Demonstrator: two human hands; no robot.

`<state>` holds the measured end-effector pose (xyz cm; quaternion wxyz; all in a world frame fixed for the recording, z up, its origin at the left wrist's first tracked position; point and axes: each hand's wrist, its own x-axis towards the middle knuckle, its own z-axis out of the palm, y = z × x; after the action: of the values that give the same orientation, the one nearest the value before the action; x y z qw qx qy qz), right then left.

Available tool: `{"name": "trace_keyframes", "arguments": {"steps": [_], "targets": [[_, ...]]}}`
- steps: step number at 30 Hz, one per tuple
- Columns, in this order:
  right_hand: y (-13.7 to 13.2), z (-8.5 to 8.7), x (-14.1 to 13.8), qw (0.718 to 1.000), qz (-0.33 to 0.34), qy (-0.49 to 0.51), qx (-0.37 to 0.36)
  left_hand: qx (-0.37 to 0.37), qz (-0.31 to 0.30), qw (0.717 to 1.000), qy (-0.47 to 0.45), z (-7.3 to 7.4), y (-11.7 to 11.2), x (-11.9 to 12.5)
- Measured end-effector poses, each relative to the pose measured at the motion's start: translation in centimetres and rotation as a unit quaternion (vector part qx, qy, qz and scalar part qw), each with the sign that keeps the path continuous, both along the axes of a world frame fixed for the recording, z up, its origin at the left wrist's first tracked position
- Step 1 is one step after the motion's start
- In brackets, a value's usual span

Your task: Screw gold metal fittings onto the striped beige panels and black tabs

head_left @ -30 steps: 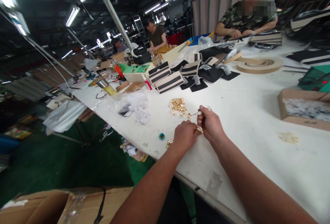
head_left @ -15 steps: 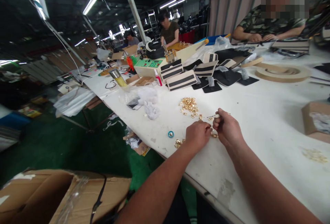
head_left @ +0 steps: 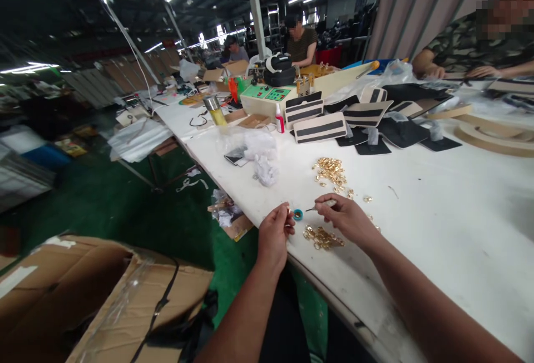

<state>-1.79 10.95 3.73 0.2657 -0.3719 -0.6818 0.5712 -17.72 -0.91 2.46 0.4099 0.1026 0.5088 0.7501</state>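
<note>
While our left hand point(head_left: 272, 235) pinches one small metallic piece point(head_left: 288, 210) just left of the blue cup point(head_left: 301, 215), our right hand point(head_left: 347, 218) grips a fine-tipped tool point(head_left: 331, 203) right of it.
We judge the work as partway: one piece is in hand, a far pile of gold fittings point(head_left: 331, 170) lies beyond the blue cup, and a near pile point(head_left: 320, 237) lies on our side; we cannot tell which, if either, is finished.

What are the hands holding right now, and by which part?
The right hand holds a tool by its handle. The left hand pinches a small piece; which part is gripped cannot be told.
</note>
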Motion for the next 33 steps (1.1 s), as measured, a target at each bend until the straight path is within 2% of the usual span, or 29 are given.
{"name": "trace_keyframes", "arguments": {"steps": [4, 9, 16, 22, 26, 30, 33], "targets": [[-0.1, -1.1, -2.0, 0.998, 0.047, -0.009, 0.032, 0.005, -0.011, 0.999, -0.032, -0.3, -0.2, -0.7], [-0.5, -1.5, -2.6, 0.997, 0.042, -0.039, 0.057, -0.011, -0.025, 0.999, -0.026, -0.1, 0.1, -0.4], [-0.5, -1.7, -2.3, 0.999, 0.014, -0.018, 0.041, -0.032, -0.006, 0.999, 0.032, -0.1, 0.4, 0.3], [-0.2, -1.9, -2.4, 0.998, 0.019, -0.02, 0.051, -0.06, -0.006, 0.991, 0.121, -0.7, 0.2, 0.5], [0.2, -1.8, -2.1, 1.0, -0.02, 0.012, 0.017, -0.087, -0.013, 0.98, 0.176, -0.7, 0.0, 0.5], [0.4, -1.5, -1.7, 0.995, -0.054, 0.069, -0.048, -0.091, -0.015, 0.978, 0.186, -0.8, -0.1, 0.5], [0.2, -1.0, -1.6, 0.989, -0.069, 0.113, -0.069, -0.092, -0.007, 0.978, 0.187, -1.0, -0.1, 0.6]]}}
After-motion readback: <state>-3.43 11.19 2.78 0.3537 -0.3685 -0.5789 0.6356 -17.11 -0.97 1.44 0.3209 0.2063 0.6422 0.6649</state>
